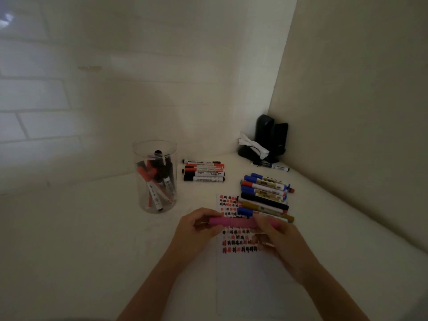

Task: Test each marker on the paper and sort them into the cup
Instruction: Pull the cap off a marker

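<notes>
Both hands held one pink marker (pixel 234 223) level over the paper (pixel 250 281).

Left hand (pixel 196 230) gripped the marker's left end, right hand (pixel 278 239) gripped its right end, fingers curled round it, above rows of red and black test marks. Just beyond on the right lay a pile of blue, black and gold markers (pixel 265 198). Farther left, the clear cup (pixel 154 177) stood upright with markers inside; a row of red and black markers (pixel 203 171) lay just right of it. Black object (pixel 269 137) sat in the far corner.

The cup (pixel 154 177) stands left of the paper (pixel 245 269), markers (pixel 264 198) behind it.
</notes>
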The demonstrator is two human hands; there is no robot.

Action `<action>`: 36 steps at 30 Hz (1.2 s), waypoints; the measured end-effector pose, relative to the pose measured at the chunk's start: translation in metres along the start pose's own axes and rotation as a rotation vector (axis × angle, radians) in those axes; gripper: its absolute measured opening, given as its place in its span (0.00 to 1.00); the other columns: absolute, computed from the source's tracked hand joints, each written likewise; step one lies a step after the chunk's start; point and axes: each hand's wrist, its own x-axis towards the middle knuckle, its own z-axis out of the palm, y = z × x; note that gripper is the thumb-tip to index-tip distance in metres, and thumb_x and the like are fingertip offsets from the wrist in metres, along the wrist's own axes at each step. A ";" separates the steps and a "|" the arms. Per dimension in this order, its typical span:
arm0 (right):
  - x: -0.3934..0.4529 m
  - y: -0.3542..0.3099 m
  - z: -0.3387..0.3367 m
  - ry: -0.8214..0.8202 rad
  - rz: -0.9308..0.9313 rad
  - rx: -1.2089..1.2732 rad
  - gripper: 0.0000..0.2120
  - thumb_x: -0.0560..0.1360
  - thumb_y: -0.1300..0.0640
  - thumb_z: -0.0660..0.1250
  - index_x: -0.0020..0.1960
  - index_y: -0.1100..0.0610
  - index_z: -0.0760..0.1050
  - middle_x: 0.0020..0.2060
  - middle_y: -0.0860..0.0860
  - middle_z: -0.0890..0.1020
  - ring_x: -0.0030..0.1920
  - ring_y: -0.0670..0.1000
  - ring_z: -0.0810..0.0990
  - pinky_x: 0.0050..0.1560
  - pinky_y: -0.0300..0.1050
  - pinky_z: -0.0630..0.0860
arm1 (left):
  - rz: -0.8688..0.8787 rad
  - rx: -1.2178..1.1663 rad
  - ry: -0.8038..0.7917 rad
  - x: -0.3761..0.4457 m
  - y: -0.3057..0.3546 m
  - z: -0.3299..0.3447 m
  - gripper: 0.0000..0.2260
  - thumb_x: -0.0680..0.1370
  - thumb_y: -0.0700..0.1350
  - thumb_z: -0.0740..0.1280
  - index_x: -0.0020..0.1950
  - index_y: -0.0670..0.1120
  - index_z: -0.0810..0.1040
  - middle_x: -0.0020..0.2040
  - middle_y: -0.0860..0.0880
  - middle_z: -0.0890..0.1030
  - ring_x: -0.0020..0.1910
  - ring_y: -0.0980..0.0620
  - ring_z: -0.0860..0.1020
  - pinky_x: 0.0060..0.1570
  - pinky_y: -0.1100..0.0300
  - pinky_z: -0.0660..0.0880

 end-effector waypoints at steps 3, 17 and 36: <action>0.001 0.000 -0.009 -0.002 -0.193 -0.477 0.03 0.73 0.51 0.71 0.46 0.47 0.82 0.38 0.46 0.84 0.38 0.42 0.82 0.44 0.40 0.81 | 0.023 0.037 -0.039 -0.002 -0.001 0.001 0.13 0.71 0.34 0.73 0.49 0.50 0.82 0.47 0.56 0.83 0.48 0.55 0.81 0.51 0.64 0.77; 0.006 -0.003 -0.006 -0.159 -0.286 -0.801 0.09 0.80 0.49 0.60 0.52 0.47 0.79 0.34 0.43 0.78 0.32 0.39 0.74 0.35 0.29 0.69 | -0.024 0.021 -0.053 -0.004 0.004 0.000 0.12 0.70 0.36 0.74 0.49 0.50 0.82 0.45 0.52 0.84 0.46 0.53 0.82 0.47 0.64 0.77; 0.082 -0.002 -0.040 0.313 -0.388 -1.103 0.15 0.76 0.51 0.65 0.63 0.47 0.74 0.60 0.48 0.76 0.62 0.52 0.71 0.61 0.55 0.68 | -0.073 0.304 0.056 0.009 -0.002 0.004 0.10 0.77 0.41 0.67 0.56 0.53 0.77 0.55 0.59 0.78 0.52 0.64 0.77 0.53 0.71 0.74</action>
